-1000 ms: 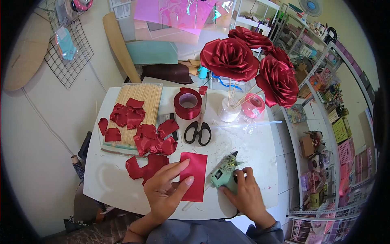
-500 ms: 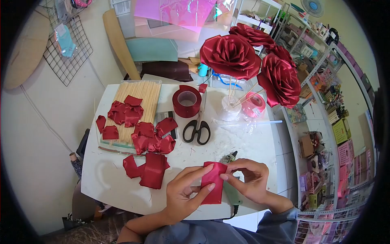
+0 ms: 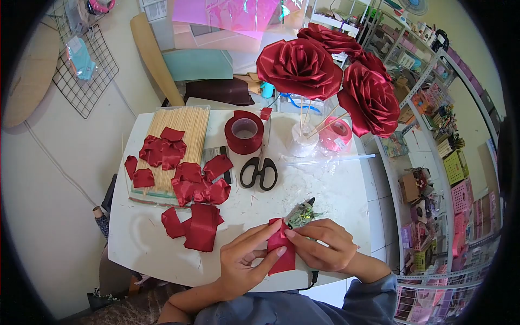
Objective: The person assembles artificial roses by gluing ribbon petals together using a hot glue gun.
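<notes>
A red satin ribbon piece (image 3: 281, 260) is held upright between both hands near the table's front edge. My left hand (image 3: 245, 257) pinches it along its left side, thumb and forefinger on the fabric. With fingertips pressed together at its upper right corner, my right hand (image 3: 323, 245) grips the same piece. Just beyond the right fingers lies a glue gun (image 3: 301, 214), its body partly hidden under that hand. To the left, a stack of cut red ribbon pieces (image 3: 202, 230) rests on the table, and black-handled scissors (image 3: 259, 173) lie farther back.
A red ribbon roll (image 3: 244, 142) stands behind the scissors. Shaped red petals (image 3: 162, 151) lie on a bundle of wooden sticks (image 3: 189, 122). Large red ribbon roses (image 3: 300, 70) on sticks rise from a white holder (image 3: 303, 142), beside a pink roll (image 3: 336, 135). Shelves (image 3: 433, 189) line the right.
My right hand's fingers have closed in and turned down over the ribbon's upper right corner, which now looks folded. The view has shifted slightly.
</notes>
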Motion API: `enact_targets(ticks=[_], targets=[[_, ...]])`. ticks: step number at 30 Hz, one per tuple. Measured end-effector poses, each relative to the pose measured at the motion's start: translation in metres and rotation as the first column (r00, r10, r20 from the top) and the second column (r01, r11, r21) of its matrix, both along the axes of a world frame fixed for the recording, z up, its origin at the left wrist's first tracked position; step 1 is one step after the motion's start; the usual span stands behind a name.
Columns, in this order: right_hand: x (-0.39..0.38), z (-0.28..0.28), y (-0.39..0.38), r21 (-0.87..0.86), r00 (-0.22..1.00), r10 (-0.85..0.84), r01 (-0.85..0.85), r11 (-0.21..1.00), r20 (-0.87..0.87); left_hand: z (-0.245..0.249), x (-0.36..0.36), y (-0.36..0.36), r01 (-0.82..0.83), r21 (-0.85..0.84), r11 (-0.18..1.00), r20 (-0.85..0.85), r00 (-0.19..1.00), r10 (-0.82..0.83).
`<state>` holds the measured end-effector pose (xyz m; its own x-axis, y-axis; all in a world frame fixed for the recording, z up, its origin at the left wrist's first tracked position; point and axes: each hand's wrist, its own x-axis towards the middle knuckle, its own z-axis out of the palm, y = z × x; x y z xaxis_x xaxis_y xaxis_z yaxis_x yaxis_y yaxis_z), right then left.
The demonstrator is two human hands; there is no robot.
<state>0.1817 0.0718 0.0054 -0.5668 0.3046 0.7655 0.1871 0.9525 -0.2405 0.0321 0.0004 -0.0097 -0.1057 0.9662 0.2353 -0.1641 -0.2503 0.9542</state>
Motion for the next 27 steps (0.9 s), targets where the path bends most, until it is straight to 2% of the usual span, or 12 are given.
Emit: enact_targets(ticks=[8, 13, 27], targets=[[0.0014, -0.0007, 0.0012, 0.107, 0.998, -0.006, -0.002, 0.994, 0.07, 0.0012, -0.0016, -0.0007, 0.01, 0.02, 1.0, -0.017, 1.0, -0.01], [0.0014, -0.002, 0.0018, 0.092, 0.997, 0.004, -0.011, 0.996, 0.075, 0.0022, -0.0052, -0.0009, 0.091, 0.014, 0.996, -0.087, 0.992, -0.089], [0.0027, 0.0009, 0.0013, -0.022, 0.995, 0.044, -0.042, 0.999, 0.091, 0.0021, -0.0057, -0.0018, 0.089, -0.009, 0.996, -0.078, 0.993, -0.089]])
